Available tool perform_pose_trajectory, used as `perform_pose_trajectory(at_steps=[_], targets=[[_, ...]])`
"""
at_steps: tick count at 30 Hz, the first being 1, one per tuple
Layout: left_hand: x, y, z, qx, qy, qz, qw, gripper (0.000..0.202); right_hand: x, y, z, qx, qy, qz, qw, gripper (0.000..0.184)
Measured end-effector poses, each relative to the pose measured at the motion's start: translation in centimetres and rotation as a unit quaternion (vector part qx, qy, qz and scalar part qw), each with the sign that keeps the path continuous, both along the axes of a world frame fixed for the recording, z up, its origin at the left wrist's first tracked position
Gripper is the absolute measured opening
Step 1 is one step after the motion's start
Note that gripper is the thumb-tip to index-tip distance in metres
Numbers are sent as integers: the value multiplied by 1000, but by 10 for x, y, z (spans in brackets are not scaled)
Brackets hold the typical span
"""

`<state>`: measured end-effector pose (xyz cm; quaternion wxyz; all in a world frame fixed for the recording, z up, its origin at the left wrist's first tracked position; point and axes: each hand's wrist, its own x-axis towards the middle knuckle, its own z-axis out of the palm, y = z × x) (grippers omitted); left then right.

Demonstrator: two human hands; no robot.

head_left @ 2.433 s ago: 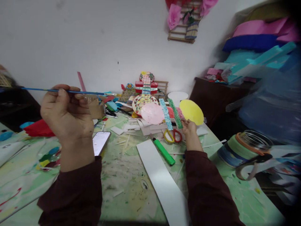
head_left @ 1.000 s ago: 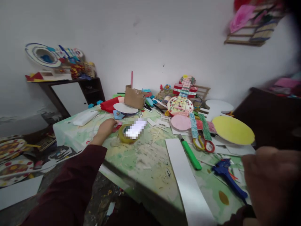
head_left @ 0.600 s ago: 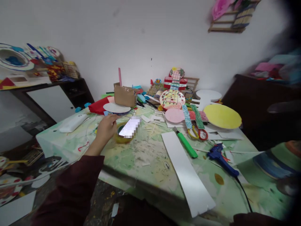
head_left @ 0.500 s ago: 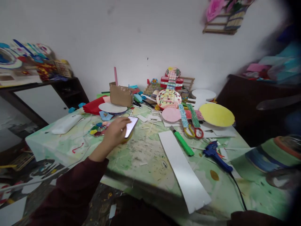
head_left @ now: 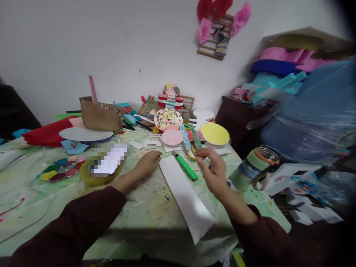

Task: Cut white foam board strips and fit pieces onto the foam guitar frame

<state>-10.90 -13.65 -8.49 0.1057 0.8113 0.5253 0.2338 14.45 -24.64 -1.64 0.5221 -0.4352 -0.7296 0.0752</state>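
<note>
A long white strip (head_left: 185,196) of board or foam lies slantwise on the table. My left hand (head_left: 147,164) is low over the table at the strip's far left corner, fingers stretched forward; I cannot tell whether they touch it. To the right, my right hand (head_left: 213,170) is raised with fingers bent and apart, close to the scissors (head_left: 191,152). It covers part of the scissors' handles; contact is unclear. Between the hands lies a green utility knife (head_left: 186,167) beside the strip. A phone (head_left: 109,161), its screen blurred out, rests on a roll of tape (head_left: 86,178).
A decorated guitar-shaped craft (head_left: 169,111) stands at the back, with a yellow disc (head_left: 215,133) and a pink disc (head_left: 172,137) before it. A cardboard box (head_left: 100,115) is back left. An uncapped green bottle (head_left: 247,168) stands right, near paint blobs' opposite side.
My left hand has left the phone and moved right to the white strip. My right hand has come up from the bottom edge to the scissors. The view has turned right.
</note>
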Motion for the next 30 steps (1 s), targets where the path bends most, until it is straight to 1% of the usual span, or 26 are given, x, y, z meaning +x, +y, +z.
perform_pose_trajectory(at_steps=[1,2,3,5,7,8,10,13,15,20,23,25,27,30], targets=[[0,2,-3,-15,-4,2,1000,30,-7,15,-9,-27,-39,6,999,14],[0,2,-6,-24,-7,2,1000,29,-13,29,-19,-54,-87,-11,995,13],[0,3,-9,-28,-9,2,1000,28,-18,42,-32,-89,-143,-37,985,14],[0,3,-15,-30,-7,1,1000,26,-24,62,-57,-154,-241,-78,955,23],[-1,3,-19,-30,-9,0,999,27,-27,72,-76,-183,-288,-106,934,31],[0,3,-21,-32,-13,-1,999,28,-28,73,-83,-186,-298,-113,930,34],[1,3,-22,-41,-25,-1,999,31,-28,74,-91,-179,-304,-119,928,38],[2,3,-21,-71,-44,10,996,35,-27,74,-95,-182,-302,-120,928,38],[2,4,-20,-95,-60,11,994,36,-25,76,-97,-180,-285,-126,933,36],[-3,2,-16,-138,-102,-11,985,43,-21,77,-100,-149,-180,-128,964,44],[-2,-4,-16,-129,-97,-26,987,47,-21,73,-98,-141,-117,-119,976,43],[2,-8,-19,-106,-88,-53,989,50,-21,69,-96,-126,-91,-112,981,42],[5,-10,-24,-92,-87,-76,989,48,-22,64,-93,-115,-85,-102,984,43],[4,-7,-30,-112,-94,-86,985,43,-24,57,-88,-136,-112,-89,980,44]])
